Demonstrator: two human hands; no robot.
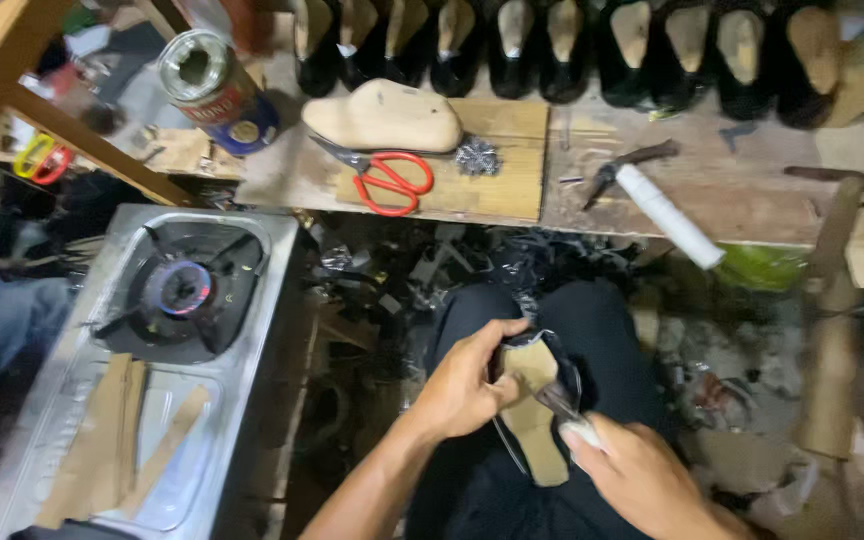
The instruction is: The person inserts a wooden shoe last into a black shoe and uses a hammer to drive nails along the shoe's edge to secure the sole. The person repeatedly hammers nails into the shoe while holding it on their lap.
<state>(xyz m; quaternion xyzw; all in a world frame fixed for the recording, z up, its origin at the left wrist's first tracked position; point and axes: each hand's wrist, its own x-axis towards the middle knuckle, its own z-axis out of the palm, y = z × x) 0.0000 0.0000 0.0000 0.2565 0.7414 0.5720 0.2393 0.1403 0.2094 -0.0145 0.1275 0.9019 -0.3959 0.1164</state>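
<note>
The left hand (462,385) grips a black shoe (537,400) sole-up over the lap; the right hand (642,475) pinches a pair of pliers (562,405) against its tan sole.

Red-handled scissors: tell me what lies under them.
The red-handled scissors lie on a bamboo board; their blade tips run under the wooden shoe last, hidden there. The workbench beneath is covered.

Red-handled scissors (389,181) lie beside a wooden shoe last (384,116).
</note>
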